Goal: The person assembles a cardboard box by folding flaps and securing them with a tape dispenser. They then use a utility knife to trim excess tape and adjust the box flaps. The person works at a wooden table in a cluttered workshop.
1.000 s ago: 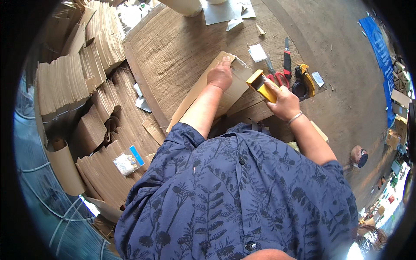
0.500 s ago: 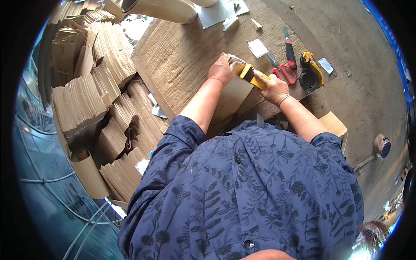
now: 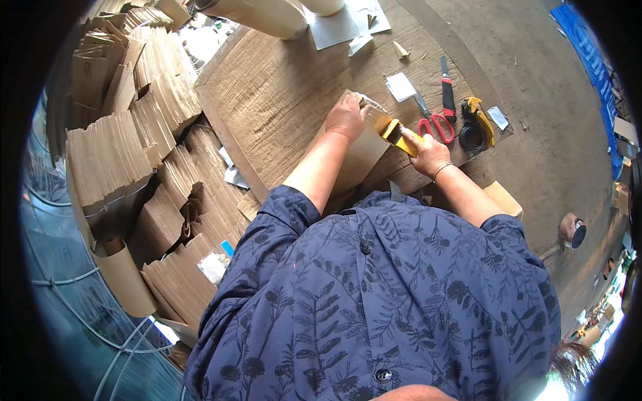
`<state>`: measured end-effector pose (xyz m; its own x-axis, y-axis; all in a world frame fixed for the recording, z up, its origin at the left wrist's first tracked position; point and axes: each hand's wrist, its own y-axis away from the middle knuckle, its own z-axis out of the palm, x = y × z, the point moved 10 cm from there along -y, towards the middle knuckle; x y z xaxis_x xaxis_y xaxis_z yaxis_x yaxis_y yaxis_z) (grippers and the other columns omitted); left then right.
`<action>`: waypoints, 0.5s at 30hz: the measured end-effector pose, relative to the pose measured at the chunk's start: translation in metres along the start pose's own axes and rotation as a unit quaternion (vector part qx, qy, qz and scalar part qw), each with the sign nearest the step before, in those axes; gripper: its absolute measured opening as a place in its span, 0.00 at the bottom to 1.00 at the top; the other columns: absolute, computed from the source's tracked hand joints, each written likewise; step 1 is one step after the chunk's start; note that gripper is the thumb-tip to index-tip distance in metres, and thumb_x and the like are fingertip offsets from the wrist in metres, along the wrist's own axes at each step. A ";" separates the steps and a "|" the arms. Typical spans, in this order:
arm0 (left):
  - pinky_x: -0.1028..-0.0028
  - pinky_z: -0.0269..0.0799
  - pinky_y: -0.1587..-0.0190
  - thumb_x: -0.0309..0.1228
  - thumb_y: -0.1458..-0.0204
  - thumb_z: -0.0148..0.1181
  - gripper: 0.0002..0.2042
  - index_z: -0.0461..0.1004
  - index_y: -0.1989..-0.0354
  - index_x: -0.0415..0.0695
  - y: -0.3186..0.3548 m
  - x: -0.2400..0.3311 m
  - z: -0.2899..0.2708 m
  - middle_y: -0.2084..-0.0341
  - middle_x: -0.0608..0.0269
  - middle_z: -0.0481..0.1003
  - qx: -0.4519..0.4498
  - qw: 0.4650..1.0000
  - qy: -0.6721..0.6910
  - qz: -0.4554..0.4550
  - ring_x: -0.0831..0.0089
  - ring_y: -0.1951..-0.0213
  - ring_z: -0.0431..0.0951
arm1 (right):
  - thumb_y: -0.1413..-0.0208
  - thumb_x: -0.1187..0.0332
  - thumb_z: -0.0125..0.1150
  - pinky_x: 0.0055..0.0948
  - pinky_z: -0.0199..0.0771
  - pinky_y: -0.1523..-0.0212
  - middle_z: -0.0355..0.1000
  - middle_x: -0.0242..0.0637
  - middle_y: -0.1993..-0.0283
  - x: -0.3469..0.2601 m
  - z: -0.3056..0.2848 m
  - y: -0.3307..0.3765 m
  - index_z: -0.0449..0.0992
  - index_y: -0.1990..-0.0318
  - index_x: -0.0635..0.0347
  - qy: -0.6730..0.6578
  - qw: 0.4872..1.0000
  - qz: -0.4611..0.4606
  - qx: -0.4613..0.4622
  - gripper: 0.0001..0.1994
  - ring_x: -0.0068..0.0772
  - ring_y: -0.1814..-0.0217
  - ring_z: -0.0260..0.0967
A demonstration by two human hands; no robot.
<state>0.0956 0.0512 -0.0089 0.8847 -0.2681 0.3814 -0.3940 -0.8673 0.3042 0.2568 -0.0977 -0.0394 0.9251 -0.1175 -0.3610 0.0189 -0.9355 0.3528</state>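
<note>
A brown cardboard box (image 3: 364, 150) stands between my forearms at the near edge of the wooden table. My left hand (image 3: 346, 117) grips its far top edge, fingers bent over the corner, where a shiny strip like clear tape shows. In my right hand (image 3: 428, 152) is a yellow tape dispenser (image 3: 401, 139), its head against the box's right end. The fingers wrap round its handle. Just right of it on the table lie red-handled scissors (image 3: 436, 127), a red and black knife (image 3: 447, 90) and a second, yellow and black tape dispenser (image 3: 476, 127).
Stacks of flattened cardboard (image 3: 110, 150) crowd the left side. Thick pale rolls (image 3: 271, 17) and white paper sheets (image 3: 334, 30) sit at the table's far end. A small box (image 3: 503, 199) is beside my right arm; a round roll (image 3: 572, 230) lies on the floor at right.
The yellow tape dispenser in my right hand has moved right and toward me, away from my left hand. My left hand stays on the box. The whole view has shifted slightly.
</note>
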 end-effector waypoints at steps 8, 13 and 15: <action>0.61 0.71 0.49 0.45 0.44 0.57 0.19 0.69 0.54 0.42 -0.003 0.003 0.009 0.55 0.54 0.74 0.035 0.999 0.027 0.024 0.56 0.50 0.74 | 0.53 0.62 0.62 0.37 0.78 0.52 0.78 0.41 0.51 -0.041 -0.032 -0.068 0.82 0.56 0.53 0.115 0.949 0.071 -0.285 0.15 0.40 0.53 0.78; 0.62 0.70 0.47 0.45 0.44 0.56 0.21 0.69 0.51 0.41 0.003 -0.003 -0.006 0.52 0.53 0.73 0.059 0.997 0.025 0.032 0.56 0.49 0.73 | 0.52 0.60 0.58 0.40 0.76 0.50 0.77 0.42 0.50 0.021 -0.008 -0.041 0.71 0.41 0.45 0.100 0.950 0.055 -0.290 0.26 0.39 0.47 0.75; 0.63 0.70 0.47 0.45 0.44 0.57 0.24 0.67 0.46 0.41 0.004 -0.004 0.005 0.49 0.52 0.73 0.066 0.997 0.018 0.034 0.56 0.47 0.73 | 0.52 0.61 0.57 0.37 0.73 0.48 0.76 0.47 0.50 0.054 -0.042 -0.033 0.65 0.36 0.41 -0.035 0.974 0.174 -0.141 0.31 0.41 0.49 0.75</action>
<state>0.0916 0.0463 -0.0135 0.8466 -0.3151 0.4290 -0.4147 -0.8957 0.1604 0.3220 -0.0591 -0.0342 0.8659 -0.4427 -0.2326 -0.1778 -0.7073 0.6842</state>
